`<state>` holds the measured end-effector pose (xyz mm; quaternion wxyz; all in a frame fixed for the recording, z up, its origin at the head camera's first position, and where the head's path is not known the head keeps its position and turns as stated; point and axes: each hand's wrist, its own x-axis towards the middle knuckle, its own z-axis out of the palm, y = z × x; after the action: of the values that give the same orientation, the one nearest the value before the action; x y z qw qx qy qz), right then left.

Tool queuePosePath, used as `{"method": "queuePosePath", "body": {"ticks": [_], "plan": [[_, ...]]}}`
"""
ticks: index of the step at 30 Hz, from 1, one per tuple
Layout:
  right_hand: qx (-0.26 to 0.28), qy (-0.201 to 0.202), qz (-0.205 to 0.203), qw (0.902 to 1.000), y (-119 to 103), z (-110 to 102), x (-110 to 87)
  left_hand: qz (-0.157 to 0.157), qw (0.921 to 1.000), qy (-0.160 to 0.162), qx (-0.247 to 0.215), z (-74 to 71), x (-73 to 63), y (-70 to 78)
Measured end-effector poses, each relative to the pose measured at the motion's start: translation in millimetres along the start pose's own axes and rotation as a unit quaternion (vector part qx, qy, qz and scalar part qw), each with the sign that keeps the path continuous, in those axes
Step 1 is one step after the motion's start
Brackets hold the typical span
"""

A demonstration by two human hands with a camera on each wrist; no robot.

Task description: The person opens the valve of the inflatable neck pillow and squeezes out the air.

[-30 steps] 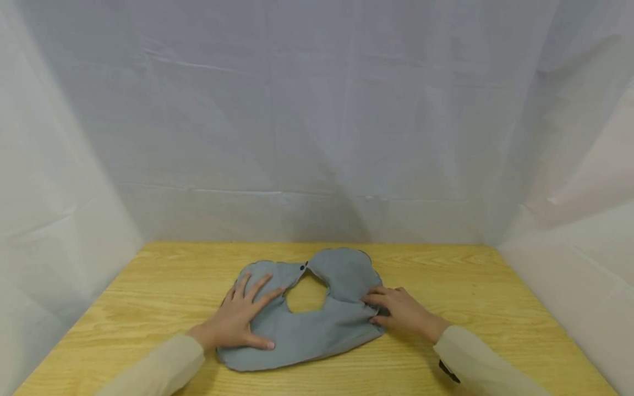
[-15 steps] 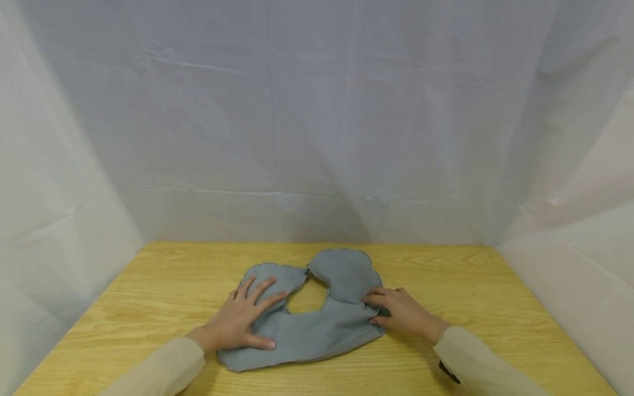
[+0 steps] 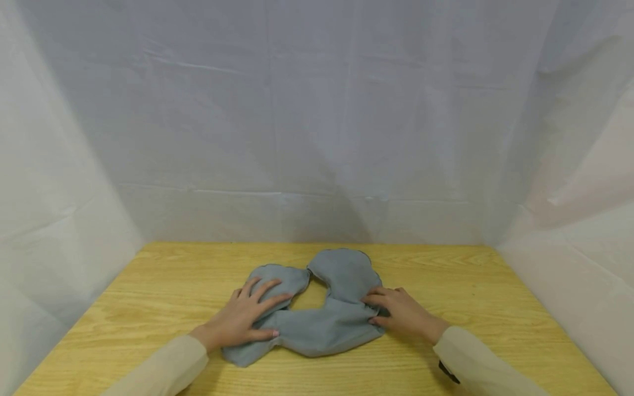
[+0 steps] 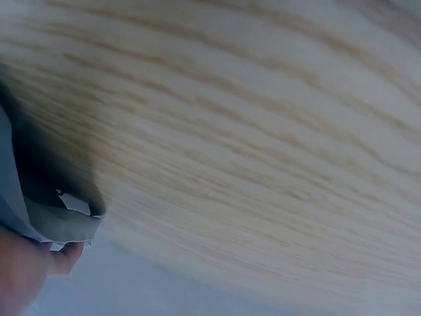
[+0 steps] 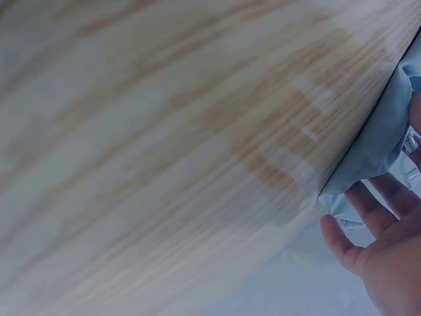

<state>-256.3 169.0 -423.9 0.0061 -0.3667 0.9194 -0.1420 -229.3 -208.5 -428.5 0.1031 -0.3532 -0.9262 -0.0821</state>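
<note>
Our L hand [image 3: 244, 318] lies splayed on grey pillow [image 3: 317, 330], 9 o'clk; R hand [image 3: 400, 312] pinches 3 o'clk; only R-wrist cam shows clr plastic [image 5: 410, 164].

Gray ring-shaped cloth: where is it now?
In the head view, the gray ring-shaped cloth lies low center on the yellow wood-grain table, left hand on its left side, right hand at its right edge.
</note>
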Motion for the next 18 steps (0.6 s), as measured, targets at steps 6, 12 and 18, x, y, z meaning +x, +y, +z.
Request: {"method": "queuePosePath", "body": {"ticks": [6,12,18], "plan": [[-0.008,0.006,0.001,0.9999,-0.8,2.1,0.5,0.004,0.9996,0.020,0.021,0.6,2.4,2.3],[-0.020,0.021,-0.006,0.9996,-1.9,3.5,0.9,0.004,0.9987,0.034,0.038,1.0,4.7,3.6],[-0.019,0.023,-0.006,0.9995,-2.9,3.6,1.0,-0.003,0.9987,0.035,0.035,2.6,4.7,3.0]]}}
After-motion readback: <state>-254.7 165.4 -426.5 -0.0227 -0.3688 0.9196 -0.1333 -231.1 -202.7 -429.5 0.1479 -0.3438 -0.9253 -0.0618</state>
